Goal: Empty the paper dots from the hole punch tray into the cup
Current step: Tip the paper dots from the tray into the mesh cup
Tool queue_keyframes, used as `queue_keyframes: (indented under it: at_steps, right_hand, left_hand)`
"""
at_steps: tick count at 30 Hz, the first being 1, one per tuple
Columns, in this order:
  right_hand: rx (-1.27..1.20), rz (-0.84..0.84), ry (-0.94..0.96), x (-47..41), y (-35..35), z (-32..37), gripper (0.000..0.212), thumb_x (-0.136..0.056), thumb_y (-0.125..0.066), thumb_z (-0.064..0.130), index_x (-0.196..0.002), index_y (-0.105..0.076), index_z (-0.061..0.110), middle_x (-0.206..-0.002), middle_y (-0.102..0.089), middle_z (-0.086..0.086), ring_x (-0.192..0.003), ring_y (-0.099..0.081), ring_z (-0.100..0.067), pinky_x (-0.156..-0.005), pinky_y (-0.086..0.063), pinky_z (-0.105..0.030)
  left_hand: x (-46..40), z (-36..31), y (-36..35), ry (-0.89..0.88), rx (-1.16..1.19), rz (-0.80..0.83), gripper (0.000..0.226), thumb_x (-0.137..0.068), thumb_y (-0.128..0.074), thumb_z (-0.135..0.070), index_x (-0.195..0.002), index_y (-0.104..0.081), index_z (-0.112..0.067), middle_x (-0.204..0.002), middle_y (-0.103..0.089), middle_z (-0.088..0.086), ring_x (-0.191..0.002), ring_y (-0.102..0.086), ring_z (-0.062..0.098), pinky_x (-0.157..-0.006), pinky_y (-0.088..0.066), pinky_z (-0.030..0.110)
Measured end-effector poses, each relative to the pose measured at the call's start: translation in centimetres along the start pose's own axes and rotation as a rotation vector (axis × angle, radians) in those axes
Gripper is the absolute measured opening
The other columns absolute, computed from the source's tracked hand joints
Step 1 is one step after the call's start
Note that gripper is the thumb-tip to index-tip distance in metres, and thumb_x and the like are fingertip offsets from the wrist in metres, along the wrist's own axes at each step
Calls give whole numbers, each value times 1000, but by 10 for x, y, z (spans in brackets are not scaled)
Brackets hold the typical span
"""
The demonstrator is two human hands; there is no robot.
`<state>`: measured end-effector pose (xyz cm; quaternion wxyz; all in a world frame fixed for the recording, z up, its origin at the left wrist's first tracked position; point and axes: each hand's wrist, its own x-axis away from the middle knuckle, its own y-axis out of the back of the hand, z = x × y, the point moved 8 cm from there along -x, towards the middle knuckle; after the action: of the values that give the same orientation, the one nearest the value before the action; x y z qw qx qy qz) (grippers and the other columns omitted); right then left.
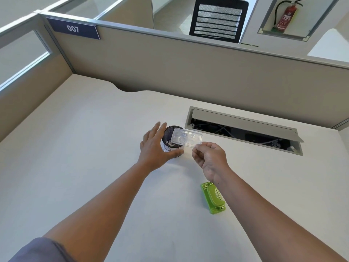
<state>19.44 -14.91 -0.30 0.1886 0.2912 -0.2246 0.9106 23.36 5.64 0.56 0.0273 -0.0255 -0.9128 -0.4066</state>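
Observation:
A dark mesh cup (170, 136) stands on the white desk, with white paper dots (169, 143) lying inside it. My left hand (154, 149) wraps around the cup's left side, thumb in front and fingers spread behind. My right hand (209, 157) pinches the near edge of the clear plastic hole punch tray (187, 138), which hovers tilted over the right part of the cup's mouth. The green hole punch (213, 198) lies on the desk below my right wrist, apart from the tray.
An open cable slot (243, 129) with a raised grey lid is sunk into the desk right of the cup. Beige partition walls (170, 69) close off the desk's back and left. A black chair (217, 19) stands beyond the partition.

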Motion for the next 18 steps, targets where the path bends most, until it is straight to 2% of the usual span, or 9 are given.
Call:
queue_keyframes:
  at_steps: [2, 5, 8, 11, 13, 15, 18]
  right_hand:
    - [-2, 6, -6, 3, 4, -2, 19, -86, -69, -9, -93, -60, 7, -80, -64, -13, -61, -64, -17, -61, -62, -25]
    - [0, 11, -12, 10, 13, -7, 18, -87, -68, -8, -92, -59, 7, -79, -64, -14, -61, -64, -17, -59, -61, -25]
    - [5, -2, -25, 18, 23, -13, 17, -88, -66, -8, -94, -59, 7, -76, -64, -13, -59, -63, -18, -62, -63, -26]
    - [6, -23, -30, 28, 37, -19, 17, -89, -65, -7, -96, -58, 7, -73, -65, -13, -58, -63, -18, -64, -62, -27]
    - [-13, -20, -39, 34, 45, -23, 18, -89, -65, -7, -97, -58, 7, -73, -65, -13, -59, -63, -19, -62, -62, -27]
    - [-24, -18, -48, 40, 54, -29, 19, -89, -65, -7, -98, -58, 7, -73, -66, -14, -60, -63, -20, -61, -62, -27]
    - [32, -19, -56, 51, 65, -38, 20, -88, -66, -7, -101, -59, 7, -80, -68, -17, -65, -65, -21, -67, -63, -29]
  left_hand:
    - [14, -7, 6, -59, 36, -142, 112, -63, -72, -80, -156, -30, -34, -163, -28, -10, -148, -18, 18, -120, -19, 38]
    - [40, -26, 1, -174, 165, -314, 80, -76, -71, -66, -139, -51, -21, -133, -54, -3, -124, -42, 19, -106, -31, 23]
    - [61, -34, -20, -20, 462, -308, 41, -88, -73, -40, -122, -52, -28, -111, -56, -9, -95, -56, 18, -83, -44, 23]
    - [77, -34, -36, 151, 669, -306, 39, -92, -71, -32, -125, -50, -26, -111, -56, -2, -82, -58, 16, -71, -50, 21]
    - [86, -33, -46, 268, 771, -257, 45, -93, -71, -33, -128, -43, -29, -110, -55, -5, -79, -60, 12, -65, -50, 16]
    - [94, -36, -57, 364, 837, -187, 48, -93, -71, -30, -130, -40, -29, -111, -58, -6, -83, -65, 11, -68, -53, 19]
    - [102, -38, -71, 458, 940, -126, 37, -94, -70, -15, -124, -49, -18, -101, -67, -2, -78, -70, 11, -82, -61, 34]
